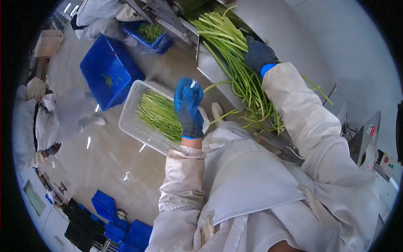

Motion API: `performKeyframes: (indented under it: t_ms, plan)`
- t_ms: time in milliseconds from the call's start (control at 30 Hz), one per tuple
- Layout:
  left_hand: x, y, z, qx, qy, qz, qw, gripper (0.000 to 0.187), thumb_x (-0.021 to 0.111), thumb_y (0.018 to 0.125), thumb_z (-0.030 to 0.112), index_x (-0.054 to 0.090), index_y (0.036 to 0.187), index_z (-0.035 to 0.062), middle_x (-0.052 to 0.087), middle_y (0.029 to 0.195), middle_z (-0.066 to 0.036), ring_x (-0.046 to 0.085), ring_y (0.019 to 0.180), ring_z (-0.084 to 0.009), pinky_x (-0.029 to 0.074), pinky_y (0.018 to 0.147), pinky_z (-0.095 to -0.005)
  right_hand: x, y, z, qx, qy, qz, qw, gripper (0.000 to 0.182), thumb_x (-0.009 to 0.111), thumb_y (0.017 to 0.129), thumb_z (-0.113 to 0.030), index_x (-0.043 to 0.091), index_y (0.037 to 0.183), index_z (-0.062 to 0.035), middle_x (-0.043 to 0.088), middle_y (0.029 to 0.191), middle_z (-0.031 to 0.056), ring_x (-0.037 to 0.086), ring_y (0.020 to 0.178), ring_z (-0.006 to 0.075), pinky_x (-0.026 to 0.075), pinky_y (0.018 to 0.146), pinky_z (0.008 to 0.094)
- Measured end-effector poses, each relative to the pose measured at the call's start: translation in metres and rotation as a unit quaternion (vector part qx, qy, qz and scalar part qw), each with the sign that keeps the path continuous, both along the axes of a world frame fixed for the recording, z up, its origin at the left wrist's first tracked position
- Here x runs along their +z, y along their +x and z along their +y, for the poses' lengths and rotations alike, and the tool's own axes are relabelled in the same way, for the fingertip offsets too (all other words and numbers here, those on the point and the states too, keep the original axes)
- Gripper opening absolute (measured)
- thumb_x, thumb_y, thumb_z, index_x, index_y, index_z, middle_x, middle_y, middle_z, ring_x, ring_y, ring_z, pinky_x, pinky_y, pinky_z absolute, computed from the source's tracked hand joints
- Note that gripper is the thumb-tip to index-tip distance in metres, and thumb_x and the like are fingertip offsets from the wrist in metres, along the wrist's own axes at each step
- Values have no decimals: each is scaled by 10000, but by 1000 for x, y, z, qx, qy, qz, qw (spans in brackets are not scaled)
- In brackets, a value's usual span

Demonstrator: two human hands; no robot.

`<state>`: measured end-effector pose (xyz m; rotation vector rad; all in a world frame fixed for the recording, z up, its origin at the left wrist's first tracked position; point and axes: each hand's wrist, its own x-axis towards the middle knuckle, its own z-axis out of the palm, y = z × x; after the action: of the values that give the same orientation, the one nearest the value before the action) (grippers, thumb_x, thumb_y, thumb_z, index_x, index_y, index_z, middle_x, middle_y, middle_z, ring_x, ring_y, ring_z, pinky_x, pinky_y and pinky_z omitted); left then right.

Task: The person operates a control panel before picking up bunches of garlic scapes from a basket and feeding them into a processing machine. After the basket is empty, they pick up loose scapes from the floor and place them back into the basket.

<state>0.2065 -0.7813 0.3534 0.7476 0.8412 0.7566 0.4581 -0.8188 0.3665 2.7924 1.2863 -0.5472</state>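
Observation:
Long, thin green vegetable stalks (235,63) lie heaped along a metal chute (214,69), and some loose ends hang over its lower edge. My right hand (258,54), in a dark grey glove, is closed against the upper right side of this heap; its fingertips are partly hidden. My left hand (189,105) wears a blue and grey glove and is raised beside the heap with its fingers curled. One stalk reaches to that glove, but whether it is gripped I cannot make out. Below the left hand, a white plastic crate (130,117) holds shorter, aligned stalks (157,115).
A large blue bin (94,63) with green scraps stands on the wet floor (117,168), near a smaller blue bin (166,45) of greens. Co-workers in white are at the left (46,122) and top (98,14). Blue crates (105,203) are at lower left, machinery (369,143) at right.

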Motion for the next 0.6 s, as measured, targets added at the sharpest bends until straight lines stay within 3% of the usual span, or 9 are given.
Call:
performKeyframes:
  t_ms: [100,167,300,367,400,500,533,567,600]
  plan:
    - [-70,-20,-31,34,-107,50,992,395,491,901,172,431,1255,9,522,1162,-99,535,1048,-214,431,920,-333,-9,4,12,15,14,-21,1000,512,558,787,-290,455,1228,-50,595,1049,220,585,953,356,447,852,446]
    - [-106,-13,-57,-164,68,206,962,462,509,851,146,418,1271,-24,464,1284,-174,418,1206,-285,301,1023,-346,-9,5,21,32,19,-32,999,517,564,785,-291,453,1226,-47,597,1042,223,588,947,359,446,850,445]
    - [-134,13,-77,-357,299,199,862,448,457,892,166,386,1300,-6,454,1291,-134,426,1182,-241,301,1026,-338,-29,24,46,30,36,-14,999,500,590,757,-289,501,1173,-26,590,1060,233,568,980,375,432,876,434]
    - [-123,20,-93,-337,120,-34,933,409,421,913,175,405,1289,15,462,1276,-141,446,1163,-231,315,1017,-338,-30,32,56,39,70,22,997,508,629,718,-304,546,1126,-13,584,1073,237,539,1034,374,414,908,417]
    - [-121,19,-100,-336,120,-34,934,409,421,913,175,405,1289,15,462,1276,-141,446,1163,-231,315,1017,-338,-34,36,60,40,70,22,997,508,629,718,-304,546,1126,-13,584,1073,237,539,1034,374,414,908,417]
    - [-103,17,-127,-220,-364,-52,904,382,413,936,251,428,1252,36,483,1244,-125,505,1086,-229,382,964,-323,-26,42,69,89,89,124,984,573,672,686,-360,559,1113,6,590,1060,238,550,1012,373,423,892,406]
    - [-88,13,-130,-222,-362,-53,904,382,413,936,251,428,1252,36,483,1244,-125,505,1086,-229,382,964,-323,-24,46,71,88,90,122,985,573,672,686,-360,559,1113,6,590,1060,238,550,1012,373,423,892,406]
    - [-71,10,-129,-328,-93,-11,940,407,424,932,283,418,1257,39,494,1224,-123,511,1080,-228,393,958,-329,-23,53,76,86,22,122,989,571,672,687,-370,565,1099,10,588,1054,248,553,1001,379,429,880,413]
    - [-62,8,-129,-406,186,32,894,433,436,927,315,408,1262,42,506,1204,-121,516,1075,-226,404,951,-335,-19,58,79,83,-45,119,988,569,672,688,-380,571,1084,15,586,1048,259,556,989,386,435,869,420]
